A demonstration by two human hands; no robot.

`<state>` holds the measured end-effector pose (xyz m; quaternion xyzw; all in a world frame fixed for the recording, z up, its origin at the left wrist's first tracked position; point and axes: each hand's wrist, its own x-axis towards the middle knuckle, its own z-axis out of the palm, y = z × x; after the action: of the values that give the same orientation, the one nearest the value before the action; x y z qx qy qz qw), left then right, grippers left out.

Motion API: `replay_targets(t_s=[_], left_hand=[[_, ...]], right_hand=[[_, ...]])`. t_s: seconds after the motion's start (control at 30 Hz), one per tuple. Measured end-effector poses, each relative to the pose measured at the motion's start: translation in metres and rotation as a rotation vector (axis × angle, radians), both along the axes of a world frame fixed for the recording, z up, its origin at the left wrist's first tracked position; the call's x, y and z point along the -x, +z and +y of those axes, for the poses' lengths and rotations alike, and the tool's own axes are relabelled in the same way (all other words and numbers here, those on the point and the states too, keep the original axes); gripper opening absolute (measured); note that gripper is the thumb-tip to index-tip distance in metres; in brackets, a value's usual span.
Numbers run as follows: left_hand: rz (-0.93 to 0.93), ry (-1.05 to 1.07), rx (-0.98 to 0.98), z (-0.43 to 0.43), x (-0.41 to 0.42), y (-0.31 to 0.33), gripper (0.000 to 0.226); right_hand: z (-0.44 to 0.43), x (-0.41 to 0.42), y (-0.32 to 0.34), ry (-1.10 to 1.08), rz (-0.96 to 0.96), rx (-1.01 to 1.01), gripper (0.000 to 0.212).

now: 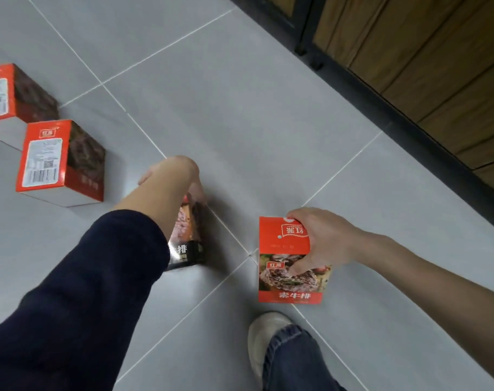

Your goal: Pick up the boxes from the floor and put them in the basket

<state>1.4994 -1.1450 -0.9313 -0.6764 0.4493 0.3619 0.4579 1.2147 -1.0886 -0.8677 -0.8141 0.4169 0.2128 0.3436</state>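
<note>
Red box point(289, 261) in right hand point(322, 241) reads 素牛排.

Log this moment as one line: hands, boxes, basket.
right hand: holding red box | left hand: on dark box | floor boxes: two | basket: out of view

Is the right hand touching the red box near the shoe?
Touching. The head view shows the right hand wrapped over the red box, fingers pressed on its front.
</note>
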Motion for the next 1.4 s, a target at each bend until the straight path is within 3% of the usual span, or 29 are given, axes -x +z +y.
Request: replay_targets(t_s=[0.07,0.17,0.27,0.37,0.4,0.5,0.57,0.67,0.8,0.93,1.07,1.23,1.4], left_hand=[[0.015,-0.087,-0.144,-0.009,0.008,0.002,0.076],[-0.045,-0.095,-0.120,-0.013,0.022,0.005,0.071],[-0.048,-0.061,-0.148,-0.016,0.022,-0.013,0.092],[-0.087,-0.110,-0.260,-0.022,-0.009,-0.081,0.130],[-0.102,-0.096,-0.254,-0.018,-0.011,-0.080,0.130],[-0.056,-0.149,-0.196,0.003,0.011,-0.018,0.075],[0.001,-0.120,-0.196,0.010,0.012,-0.002,0.060],[0.064,-0.043,-0.188,0.024,0.003,0.014,0.057],[0.137,-0.025,-0.029,0.048,-0.015,0.030,0.081],[0.227,0.079,0.076,0.079,-0.042,0.036,0.072],[0.303,0.185,0.187,0.120,-0.063,0.042,0.086],[0.447,0.374,0.360,0.177,-0.082,0.057,0.062],[0.514,0.521,0.523,0.232,-0.098,0.065,0.052]], right_hand=[[-0.001,0.002,-0.002,-0.002,-0.010,0.003,0.081],[-0.003,0.004,-0.004,-0.014,-0.021,-0.008,0.084],[-0.005,0.004,-0.008,0.000,-0.026,-0.006,0.088],[-0.006,0.004,-0.011,-0.001,-0.020,-0.007,0.091],[-0.006,0.004,-0.013,-0.001,-0.022,-0.007,0.091],[-0.007,0.002,-0.015,0.001,-0.029,-0.008,0.092],[-0.009,-0.001,-0.014,0.001,-0.028,-0.014,0.091],[-0.012,-0.011,-0.011,0.014,-0.035,0.000,0.090],[-0.014,-0.028,-0.007,0.047,-0.042,0.025,0.084],[-0.012,-0.045,-0.005,0.066,-0.047,0.042,0.078],[-0.006,-0.066,-0.002,0.096,-0.050,0.053,0.073],[0.008,-0.096,0.002,0.173,-0.045,0.058,0.076],[0.022,-0.129,0.009,0.272,-0.053,0.054,0.077]])
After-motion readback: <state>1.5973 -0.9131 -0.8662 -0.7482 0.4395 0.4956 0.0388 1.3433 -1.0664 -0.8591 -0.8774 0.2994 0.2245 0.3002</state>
